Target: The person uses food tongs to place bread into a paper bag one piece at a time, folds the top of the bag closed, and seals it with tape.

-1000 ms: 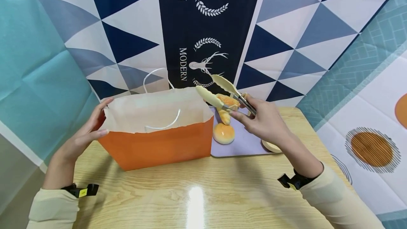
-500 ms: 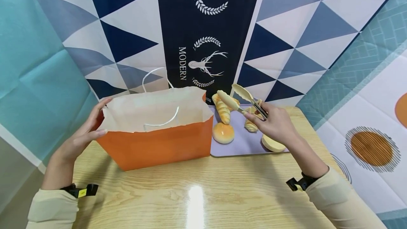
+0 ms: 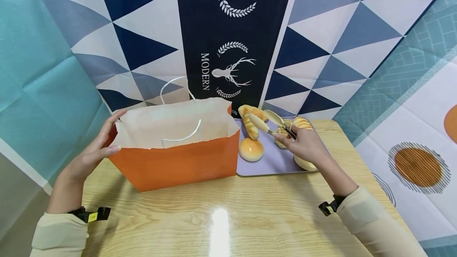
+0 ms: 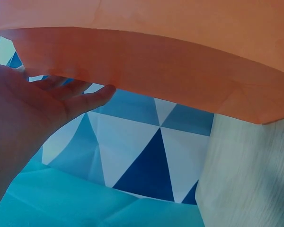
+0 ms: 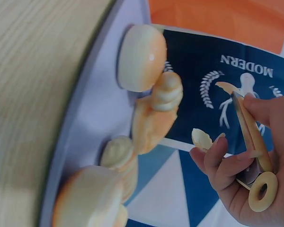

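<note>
My left hand (image 3: 93, 150) spans the left side of an orange paper bag (image 3: 178, 165), thumb at the front rim and straight fingers toward the back corner. The bag stands upright, its white inside showing. My right hand (image 3: 308, 142) holds a pair of tongs (image 3: 259, 123), whose cream tips stand spread apart over the lilac tray (image 3: 271, 165). In the head view, the tongs overlap a twisted bread (image 3: 280, 142). A ridged long bread (image 3: 251, 127) and a shiny round bun (image 3: 251, 150) lie to the left of it. Nothing shows between the tong tips.
A pale round bread (image 3: 303, 164) sits at the tray's front right, partly behind my wrist. A striped bread (image 3: 302, 123) lies at the back right. White cord handles (image 3: 185, 140) rise from the bag. A patterned cloth (image 3: 228, 31) hangs behind the wooden table (image 3: 178, 217).
The tongs have moved right, away from the bag and the long bread, then lowered slightly toward the twisted bread. My left hand and the bag have stayed in place.
</note>
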Motion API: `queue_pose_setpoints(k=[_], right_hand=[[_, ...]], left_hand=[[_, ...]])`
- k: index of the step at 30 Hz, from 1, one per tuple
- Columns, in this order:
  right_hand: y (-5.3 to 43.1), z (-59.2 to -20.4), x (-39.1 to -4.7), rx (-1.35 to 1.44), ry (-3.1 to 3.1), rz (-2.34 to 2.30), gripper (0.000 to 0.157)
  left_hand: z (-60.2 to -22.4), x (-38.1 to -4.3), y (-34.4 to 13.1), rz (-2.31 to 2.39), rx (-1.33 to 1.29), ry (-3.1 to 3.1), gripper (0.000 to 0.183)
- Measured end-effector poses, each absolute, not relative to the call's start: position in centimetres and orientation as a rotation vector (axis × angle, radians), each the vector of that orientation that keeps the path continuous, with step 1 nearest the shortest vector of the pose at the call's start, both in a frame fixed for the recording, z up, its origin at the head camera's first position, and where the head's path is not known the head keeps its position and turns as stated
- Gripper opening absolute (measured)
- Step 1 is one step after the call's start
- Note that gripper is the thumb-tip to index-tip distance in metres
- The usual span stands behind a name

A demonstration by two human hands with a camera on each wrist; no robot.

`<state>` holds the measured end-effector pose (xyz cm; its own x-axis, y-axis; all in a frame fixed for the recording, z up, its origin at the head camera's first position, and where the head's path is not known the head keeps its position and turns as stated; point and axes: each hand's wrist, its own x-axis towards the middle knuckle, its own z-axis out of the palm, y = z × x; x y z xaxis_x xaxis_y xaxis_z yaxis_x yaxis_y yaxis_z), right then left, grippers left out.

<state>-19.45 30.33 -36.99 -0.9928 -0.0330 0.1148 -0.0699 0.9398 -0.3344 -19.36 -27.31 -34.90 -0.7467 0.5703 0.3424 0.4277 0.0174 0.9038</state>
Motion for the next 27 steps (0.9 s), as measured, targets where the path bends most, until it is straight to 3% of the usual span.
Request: queue_pose_setpoints(k=[17, 27], right_hand=[[29.4, -40.0, -20.4, 0.082, -3.050, 0.516, 0.062], [28.9, -41.1, -20.7, 0.133, -3.013, 0.482, 0.059]], left_hand=[[-34.6, -19.1, -27.2, 1.820, 0.990, 2.186, 0.083], [-34.9, -19.1, -27.3, 1.842, 1.082, 2.157, 0.081]])
